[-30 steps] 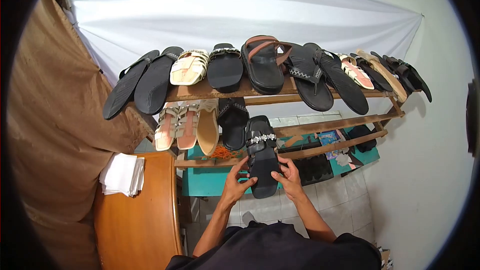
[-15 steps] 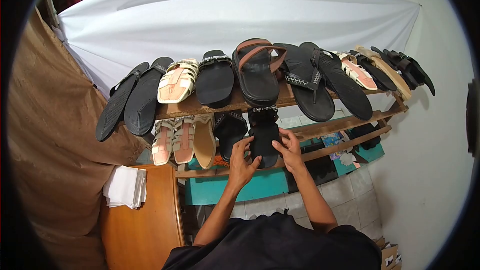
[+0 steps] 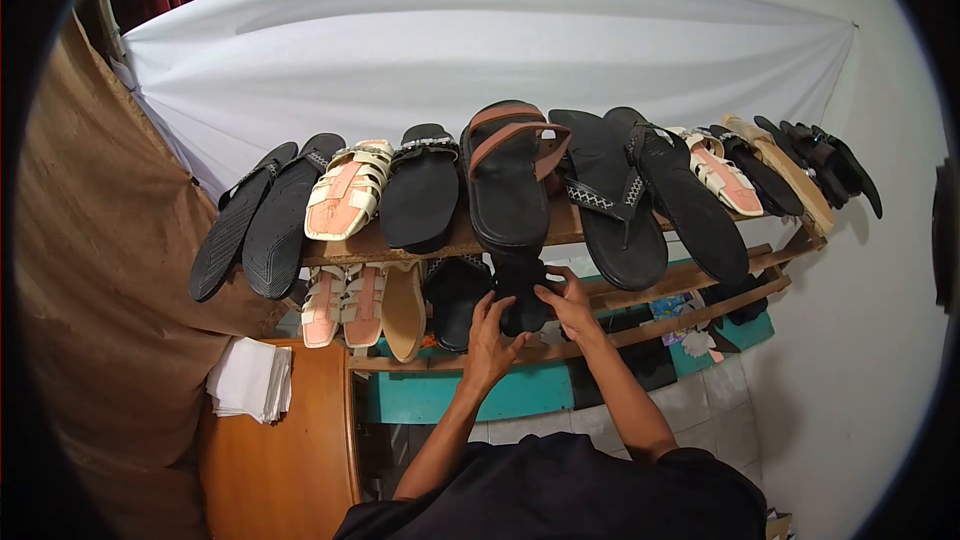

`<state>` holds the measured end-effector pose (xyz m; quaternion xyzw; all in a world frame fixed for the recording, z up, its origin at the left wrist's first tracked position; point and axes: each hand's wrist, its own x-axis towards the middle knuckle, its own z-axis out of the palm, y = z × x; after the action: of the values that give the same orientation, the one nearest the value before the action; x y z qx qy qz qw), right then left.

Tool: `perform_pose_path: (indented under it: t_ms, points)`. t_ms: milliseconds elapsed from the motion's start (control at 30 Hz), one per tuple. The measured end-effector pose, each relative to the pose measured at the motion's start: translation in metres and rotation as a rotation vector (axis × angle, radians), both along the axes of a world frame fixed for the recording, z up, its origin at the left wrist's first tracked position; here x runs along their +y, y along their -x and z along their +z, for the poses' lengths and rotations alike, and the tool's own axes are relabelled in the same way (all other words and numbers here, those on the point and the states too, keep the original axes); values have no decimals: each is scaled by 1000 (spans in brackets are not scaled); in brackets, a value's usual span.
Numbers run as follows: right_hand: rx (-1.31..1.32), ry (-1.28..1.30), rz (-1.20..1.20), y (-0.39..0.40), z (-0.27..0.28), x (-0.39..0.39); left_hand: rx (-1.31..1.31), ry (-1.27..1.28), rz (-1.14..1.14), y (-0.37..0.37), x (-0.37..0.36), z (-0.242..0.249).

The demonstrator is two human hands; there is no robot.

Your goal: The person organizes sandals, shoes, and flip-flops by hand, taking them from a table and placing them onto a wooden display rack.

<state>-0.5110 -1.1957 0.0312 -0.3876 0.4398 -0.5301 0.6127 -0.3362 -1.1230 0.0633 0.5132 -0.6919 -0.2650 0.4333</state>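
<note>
On the lower shelf, a black sandal (image 3: 522, 302) sits between both my hands, its far part hidden under the upper shelf. My left hand (image 3: 488, 342) grips its left edge, thumb near the close end. Along the opposite edge, the fingers of my right hand (image 3: 570, 306) are curled onto it. Just left of it lies another black sandal (image 3: 458, 308), apart from a tan sandal (image 3: 403, 315) and a pair of cream-and-pink strappy sandals (image 3: 362, 308). Directly above stands a large black sandal with brown straps (image 3: 508, 185).
The wooden upper shelf (image 3: 455, 243) bears several sandals, including black flip-flops (image 3: 612, 210) whose ends overhang its front edge. At lower left is a wooden table (image 3: 285, 470) with a stack of white paper (image 3: 248, 380). A white cloth (image 3: 480, 30) hangs behind.
My hands have pushed the black sandal farther back on the lower shelf, so its jewelled strap is now hidden. The camera view has tilted slightly, shifting the rack lower.
</note>
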Motion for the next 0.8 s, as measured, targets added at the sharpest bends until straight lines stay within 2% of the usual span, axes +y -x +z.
perform_pose_path:
  t_ms: [67, 267, 333, 467, 533, 567, 633, 767, 800]
  points:
    - [25, 1, 18, -1, -3, -4, -139, 111, 64, 1, 0, -8]
    - [208, 87, 21, 0, -19, -11, -51, -5, 76, 4, 3, -18]
    - [580, 259, -4, 2, -16, -12, -39, -31, 73, 4, 4, -15]
    - [632, 235, 20, 1, -7, -8, -30, -20, 69, 5, 6, -19]
    - [956, 395, 11, 1, -8, -7, -63, 29, 73, 6, 8, -22]
    - [955, 396, 15, 2, -8, -6, -96, 79, 74, 8, 9, -24]
    - [1163, 403, 35, -1, 13, 6, -108, 49, 78, 11, 13, -22]
    - [1159, 437, -2, -4, 7, 14, -180, 26, 91, 11, 18, -15]
    - [1086, 503, -107, -5, 3, 19, -180, 23, 95, 11, 22, -10]
